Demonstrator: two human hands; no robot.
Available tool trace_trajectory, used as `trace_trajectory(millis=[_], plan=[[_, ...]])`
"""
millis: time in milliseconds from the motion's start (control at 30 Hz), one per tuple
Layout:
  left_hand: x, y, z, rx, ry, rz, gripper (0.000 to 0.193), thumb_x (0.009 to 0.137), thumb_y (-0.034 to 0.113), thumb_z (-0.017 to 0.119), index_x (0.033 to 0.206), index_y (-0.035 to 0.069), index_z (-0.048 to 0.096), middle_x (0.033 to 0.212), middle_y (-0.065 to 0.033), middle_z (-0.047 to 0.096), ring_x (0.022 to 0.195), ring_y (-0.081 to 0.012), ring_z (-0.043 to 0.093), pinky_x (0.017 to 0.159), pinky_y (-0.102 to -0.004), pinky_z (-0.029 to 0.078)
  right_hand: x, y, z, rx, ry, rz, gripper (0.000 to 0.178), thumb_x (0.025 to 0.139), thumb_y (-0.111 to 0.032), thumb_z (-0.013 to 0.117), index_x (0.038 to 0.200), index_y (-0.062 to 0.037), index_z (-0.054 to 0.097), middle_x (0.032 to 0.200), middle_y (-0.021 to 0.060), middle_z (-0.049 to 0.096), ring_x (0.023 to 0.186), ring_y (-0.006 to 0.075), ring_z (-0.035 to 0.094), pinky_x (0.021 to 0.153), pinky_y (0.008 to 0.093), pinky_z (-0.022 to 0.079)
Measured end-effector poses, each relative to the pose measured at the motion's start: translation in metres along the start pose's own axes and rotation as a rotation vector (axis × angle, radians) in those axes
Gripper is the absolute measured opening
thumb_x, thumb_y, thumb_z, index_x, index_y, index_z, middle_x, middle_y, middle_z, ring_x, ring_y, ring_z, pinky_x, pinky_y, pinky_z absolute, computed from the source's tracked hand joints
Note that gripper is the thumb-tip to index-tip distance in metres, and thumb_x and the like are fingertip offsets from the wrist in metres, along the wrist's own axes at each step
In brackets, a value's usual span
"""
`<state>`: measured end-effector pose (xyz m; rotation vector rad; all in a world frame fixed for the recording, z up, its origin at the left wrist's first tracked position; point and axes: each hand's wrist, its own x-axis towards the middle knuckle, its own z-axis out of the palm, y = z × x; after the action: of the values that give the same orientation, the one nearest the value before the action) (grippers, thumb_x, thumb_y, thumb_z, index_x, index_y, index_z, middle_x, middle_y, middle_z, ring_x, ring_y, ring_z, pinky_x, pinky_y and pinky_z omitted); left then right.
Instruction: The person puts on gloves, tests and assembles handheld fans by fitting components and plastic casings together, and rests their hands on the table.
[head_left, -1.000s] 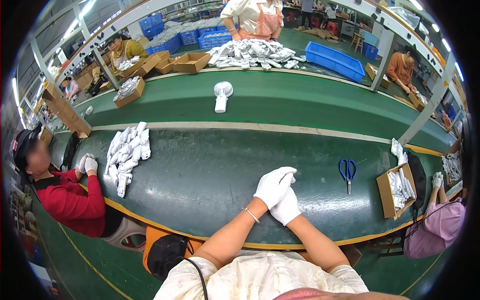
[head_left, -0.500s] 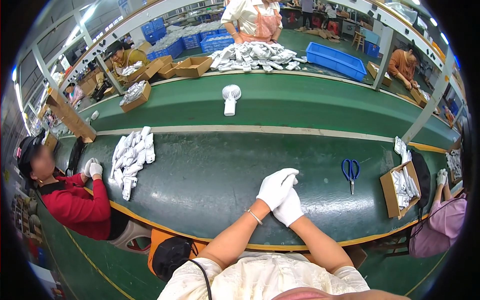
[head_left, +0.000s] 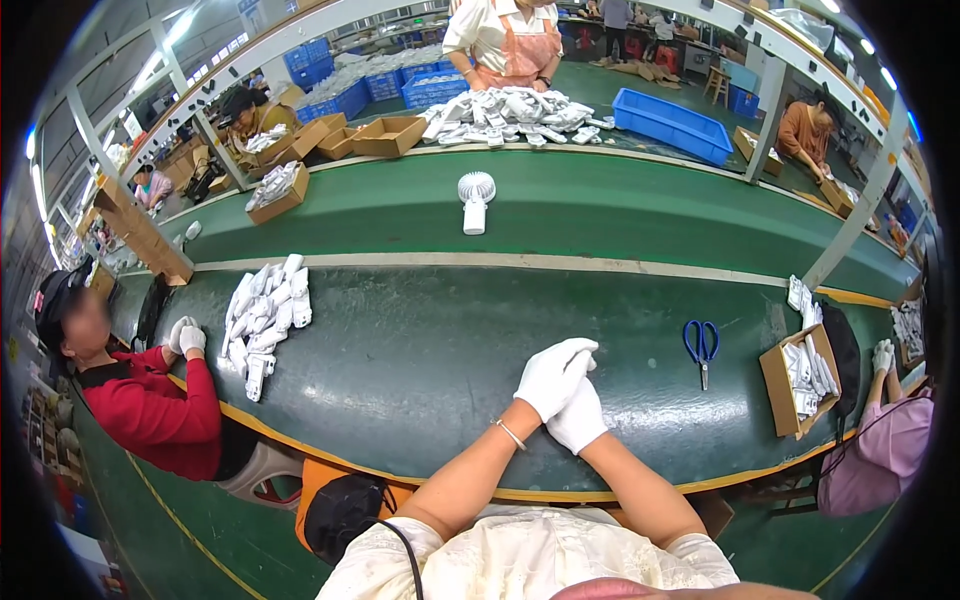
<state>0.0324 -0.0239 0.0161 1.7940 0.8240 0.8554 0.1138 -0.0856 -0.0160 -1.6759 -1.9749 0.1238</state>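
Note:
My left hand [head_left: 552, 378] and my right hand [head_left: 579, 418], both in white gloves, rest clasped together above the near part of the dark green table [head_left: 420, 350]. The left lies across the right with its fingers pressed together; the right hand's fingers are mostly covered. Nothing shows between them. To the right of my hands lies a pair of scissors [head_left: 703, 364] with blue handles, blades toward me. Beyond the table, a white handheld fan [head_left: 476, 205] lies on the green conveyor belt [head_left: 620, 215].
A pile of white plastic parts [head_left: 265, 318] lies at left, beside a co-worker in red [head_left: 160, 410]. At right stands a cardboard box [head_left: 776, 392] of similar parts. Across the belt are another heap of white parts [head_left: 510, 115], a blue crate [head_left: 672, 125] and a co-worker in an apron [head_left: 525, 55].
The fan has shifted slightly right along the belt, as has the small cardboard box of white parts at far left. The aproned co-worker's hands have moved. My hands stay still.

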Motion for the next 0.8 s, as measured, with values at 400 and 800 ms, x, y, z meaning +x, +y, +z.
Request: trace_trajectory(millis=[400,800], plan=[[0.0003,-0.0005,0.0013,-0.016,0.004,0.007,0.025,0.098,0.015,0.054,0.117,0.006,0.068,0.091,-0.0098,0.073,0.083,-0.0182,0.07,0.078,-0.0305,0.056,0.0006,0.0082,0.0047,0.065,-0.043,0.013,0.025,0.083,-0.017,0.058,0.101,-0.0018,0.067,0.097,0.0198,0.069,0.094,0.036,0.065,0.081,0.0461,0.051],[-0.0018,-0.0043,0.0037,-0.024,0.005,0.006,0.025,0.098,0.014,0.054,0.117,0.005,0.067,0.091,-0.0095,0.073,0.083,-0.0166,0.07,0.078,-0.0297,0.055,-0.0029,0.0038,0.004,0.012,0.037,-0.021,0.025,0.083,-0.016,0.058,0.101,-0.0017,0.067,0.096,0.0204,0.069,0.093,0.0368,0.065,0.083,0.0465,0.051]])
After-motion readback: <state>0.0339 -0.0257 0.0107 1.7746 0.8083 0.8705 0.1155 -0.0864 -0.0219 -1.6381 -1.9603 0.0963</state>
